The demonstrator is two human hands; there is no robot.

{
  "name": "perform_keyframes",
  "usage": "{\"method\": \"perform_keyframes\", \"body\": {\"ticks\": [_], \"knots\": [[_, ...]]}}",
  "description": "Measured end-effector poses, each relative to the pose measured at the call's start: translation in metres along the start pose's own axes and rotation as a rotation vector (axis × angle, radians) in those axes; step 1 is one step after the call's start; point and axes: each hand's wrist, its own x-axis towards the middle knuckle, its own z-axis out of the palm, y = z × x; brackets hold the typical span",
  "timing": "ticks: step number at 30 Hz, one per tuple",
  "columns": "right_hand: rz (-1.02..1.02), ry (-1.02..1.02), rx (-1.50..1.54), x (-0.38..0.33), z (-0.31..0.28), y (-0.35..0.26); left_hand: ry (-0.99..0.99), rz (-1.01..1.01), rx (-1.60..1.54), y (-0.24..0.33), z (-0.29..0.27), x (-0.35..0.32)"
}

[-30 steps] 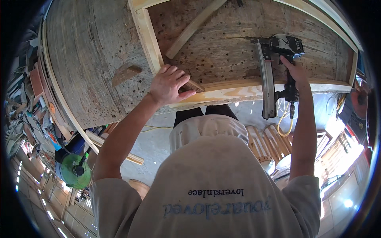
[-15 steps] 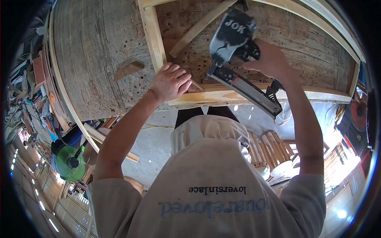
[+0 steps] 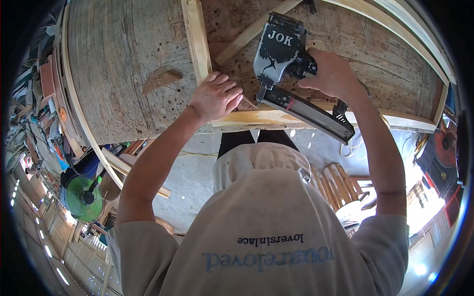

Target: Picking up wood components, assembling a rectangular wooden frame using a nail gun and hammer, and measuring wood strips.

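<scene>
While mixed clutter [image 3: 37,130] lies past the left side, a green round fan [image 3: 81,200] shows at the near left, beyond a long pale strip [image 3: 78,106] that runs down the left edge of the worn, pitted wooden counter [image 3: 123,59]. On that counter lies a brown wood offcut [image 3: 162,81], just left of a pale crosspiece [image 3: 197,39] that runs from far to near

At the near end of the crosspiece, the left grip [image 3: 217,96] bends its fingers over the corner, where a pale near rail [image 3: 256,118] sets off to the right. A small wood piece [image 3: 250,102] sticks out from under those fingers on the right; whether they clasp it or only press on it, I cannot tell. Farther off, a diagonal strip [image 3: 256,32] slants away to the right

Next comes the black and grey nail gun [image 3: 281,44], tilted, its nose just beside the small wood piece; contact cannot be made out. Its long magazine [image 3: 313,112] slopes right and near, across the near rail. The right grip [image 3: 331,74] is wrapped around the gun's handle. A slatted wooden seat [image 3: 340,182] shows below, and a short end piece [image 3: 441,103] closes the frame at the right
</scene>
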Motion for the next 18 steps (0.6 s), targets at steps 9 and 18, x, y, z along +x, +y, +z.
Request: {"method": "perform_keyframes", "body": {"ticks": [9,18], "knots": [[0.013,-0.012,0.098,0.0024,-0.004,-0.0011,-0.005,0.0,0.018,-0.0007,0.0002,-0.0025],[-0.001,0.019,0.072,0.0062,-0.0001,0.0033,-0.041,0.006,0.043,-0.0012,0.0002,-0.0028]]}}
